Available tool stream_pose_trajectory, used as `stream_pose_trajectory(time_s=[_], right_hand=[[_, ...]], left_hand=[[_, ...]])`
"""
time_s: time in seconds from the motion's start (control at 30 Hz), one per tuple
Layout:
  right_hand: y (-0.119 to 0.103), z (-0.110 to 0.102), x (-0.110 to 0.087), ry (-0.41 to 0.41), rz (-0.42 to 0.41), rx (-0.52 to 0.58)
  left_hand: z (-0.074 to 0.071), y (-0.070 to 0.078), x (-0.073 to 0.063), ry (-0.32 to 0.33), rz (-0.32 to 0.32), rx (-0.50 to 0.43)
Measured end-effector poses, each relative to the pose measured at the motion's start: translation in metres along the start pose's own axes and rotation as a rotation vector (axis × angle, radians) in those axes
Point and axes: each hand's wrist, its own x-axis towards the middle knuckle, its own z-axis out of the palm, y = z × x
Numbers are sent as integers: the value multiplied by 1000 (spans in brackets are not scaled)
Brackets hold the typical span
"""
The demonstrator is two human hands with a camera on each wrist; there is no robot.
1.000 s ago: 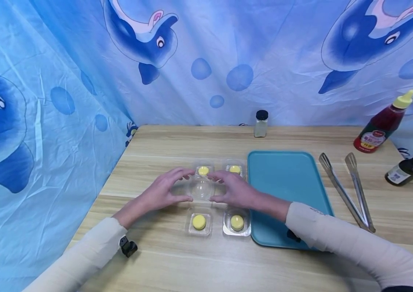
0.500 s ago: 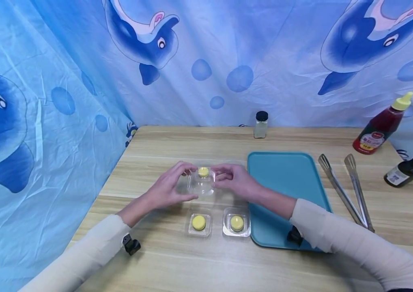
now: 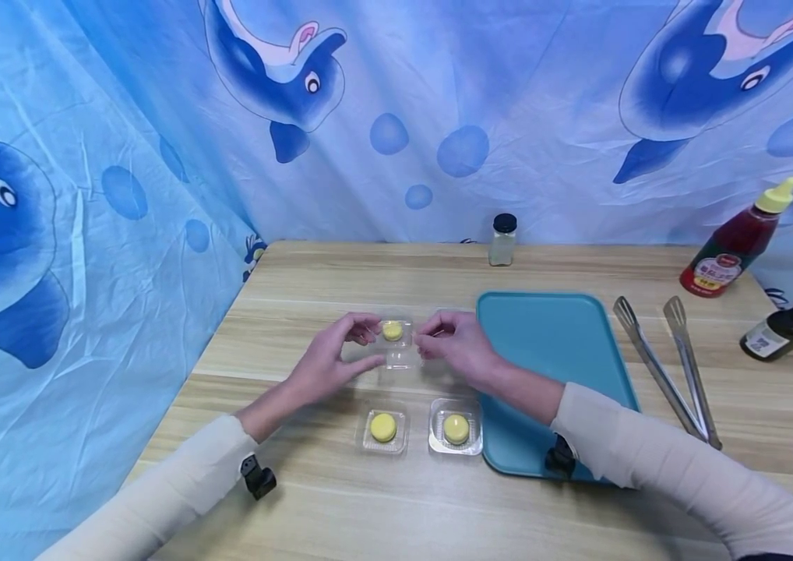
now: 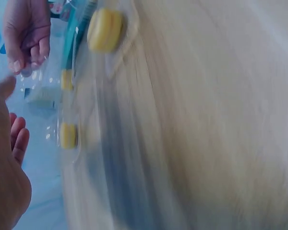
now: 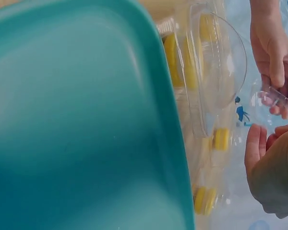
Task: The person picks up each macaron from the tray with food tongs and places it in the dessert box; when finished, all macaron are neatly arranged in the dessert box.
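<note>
A clear plastic lid is held up tilted between the hands, just in front of the rear-left macaron box. The left hand holds its left side, thumb below and fingers above. The curled fingers of the right hand pinch its right edge. A yellow macaron sits in the rear-left box. In front are two more clear boxes, each with one yellow macaron: front-left macaron and front-right macaron. The right hand mostly hides the rear-right box; several macarons show in the right wrist view.
A teal tray lies right of the boxes, under the right forearm. Metal tongs lie spread beyond it. A red sauce bottle, a dark bottle and a black-capped jar stand towards the table's far and right edges.
The lid has moved back towards the rear-left box and tilted more upright. The right hand's fingers have curled in at its edge. The front boxes stay put.
</note>
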Motion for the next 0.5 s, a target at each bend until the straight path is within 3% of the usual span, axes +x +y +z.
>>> stream_pose_trajectory(time_s=[0.13, 0.23, 0.37, 0.5], right_hand=[[-1, -2, 0, -3, -25, 5], [-1, -2, 0, -12, -37, -8], [-1, -3, 0, -62, -39, -41], [-3, -5, 0, -194, 7, -52]], left_hand=[[4, 4, 0, 90, -135, -127], [5, 6, 0, 146, -191, -157], [5, 6, -1, 196, -200, -170], [6, 7, -2, 228, -161, -177]])
